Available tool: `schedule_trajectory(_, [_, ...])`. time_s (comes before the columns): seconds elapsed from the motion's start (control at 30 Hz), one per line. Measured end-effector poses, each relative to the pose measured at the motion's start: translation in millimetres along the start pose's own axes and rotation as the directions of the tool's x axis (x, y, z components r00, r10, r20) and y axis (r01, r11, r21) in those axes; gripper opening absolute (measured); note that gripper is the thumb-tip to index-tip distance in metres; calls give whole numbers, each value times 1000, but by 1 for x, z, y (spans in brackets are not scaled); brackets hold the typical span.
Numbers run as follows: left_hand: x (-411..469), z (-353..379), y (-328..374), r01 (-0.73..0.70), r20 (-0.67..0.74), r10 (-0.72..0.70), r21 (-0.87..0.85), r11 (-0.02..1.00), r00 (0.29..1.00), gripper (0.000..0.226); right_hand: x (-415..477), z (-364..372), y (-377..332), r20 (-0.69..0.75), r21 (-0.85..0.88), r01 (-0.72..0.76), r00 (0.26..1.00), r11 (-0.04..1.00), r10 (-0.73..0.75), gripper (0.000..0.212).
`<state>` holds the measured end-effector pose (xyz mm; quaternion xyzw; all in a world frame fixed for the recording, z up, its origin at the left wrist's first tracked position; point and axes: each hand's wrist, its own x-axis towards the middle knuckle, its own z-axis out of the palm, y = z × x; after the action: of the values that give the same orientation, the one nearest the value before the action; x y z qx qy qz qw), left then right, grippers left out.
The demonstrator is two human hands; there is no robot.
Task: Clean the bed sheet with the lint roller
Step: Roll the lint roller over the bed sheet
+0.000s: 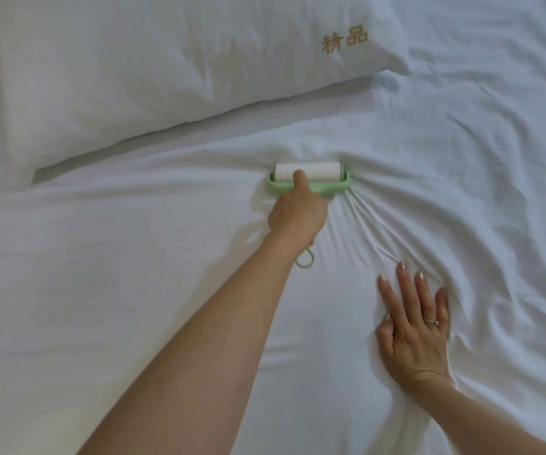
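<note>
A wrinkled white bed sheet (pixel 117 307) is fanned with creases. A green-framed, white-drummed lint roller (pixel 311 174) is pressed on it below a white embroidered pillow (pixel 166 77) and gripped by the left hand (pixel 297 215). The right hand (pixel 416 330) is laid flat, fingers straight.

- The lint roller (pixel 311 178) in the left hand (pixel 297 215) has a plain white paper roll (pixel 320 170) ahead of the grip, set in a pale mint-green frame (pixel 340 187).
- The hanging loop (pixel 311 257) behind the grip, at the wrist, is the same mint green.
- The bed sheet (pixel 133 257) all round the grip is plain white with no print, and its creases shade to a cool blue-grey.
- The pillow (pixel 133 77) beyond the grip is plain white, with two characters (pixel 344 41) stitched on it in golden ochre.
- The right hand (pixel 412 333), beside and behind the grip, wears a thin silver-coloured ring (pixel 431 321), and its nails (pixel 402 267) are pale with a light shimmer.
</note>
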<state>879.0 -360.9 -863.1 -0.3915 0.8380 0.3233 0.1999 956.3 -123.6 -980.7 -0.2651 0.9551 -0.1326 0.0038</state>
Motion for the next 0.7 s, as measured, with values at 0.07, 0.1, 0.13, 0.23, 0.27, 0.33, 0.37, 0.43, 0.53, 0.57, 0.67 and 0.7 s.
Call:
schedule_trajectory(0.07, [20, -9, 10, -3, -12, 2, -36, 999, 1000, 48, 0, 0, -1, -3, 9, 2, 1000, 1000, -2, 62])
schedule_trajectory(0.1, [25, -12, 13, 3, -12, -3, -48, 999, 1000, 48, 1, 1, 0, -10, 10, 0, 1000, 1000, 0, 62])
schedule_trajectory(0.13, [25, -13, 12, 0, -5, 0, -40, 999, 1000, 47, 2, 2, 1, -16, 5, 0, 1000, 1000, 0, 62])
schedule_trajectory(0.23, [-8, 4, -15, -30, 32, 28, 59, 998, 999, 43, 1, 2, 2, -2, 11, 3, 1000, 1000, -3, 62])
schedule_trajectory(0.27, [-28, 15, -29, -29, 53, 24, 101, 995, 998, 45, 1, 2, 2, 2, 13, 3, 1000, 1000, -3, 62])
schedule_trajectory(0.33, [-78, 37, -58, 9, 106, -27, 166, 986, 994, 48, 0, 1, 2, 25, 7, -1, 1000, 1000, 1, 63])
schedule_trajectory(0.37, [-103, 45, -70, 33, 133, -59, 190, 981, 989, 49, 0, 0, 2, 41, 5, 1, 999, 1000, -1, 63])
schedule_trajectory(0.43, [-146, 57, -88, 66, 197, -114, 238, 969, 974, 50, 0, -2, 2, 59, 7, 11, 998, 1000, -12, 63])
schedule_trajectory(0.53, [-168, 65, -95, 97, 233, -161, 263, 960, 959, 46, 0, -3, 1, 50, 12, 7, 999, 1000, -8, 62])
schedule_trajectory(0.57, [-163, 64, -94, 93, 221, -155, 267, 959, 963, 45, 0, -3, 1, 49, 15, 9, 999, 1000, -10, 62])
schedule_trajectory(0.67, [-124, 56, -78, 49, 131, -88, 275, 960, 987, 49, 1, -1, 1, 42, 9, 15, 999, 1000, -15, 63])
schedule_trajectory(0.7, [-107, 51, -70, 35, 93, -63, 273, 961, 994, 49, 1, 0, 2, 34, 8, 14, 999, 1000, -15, 63])
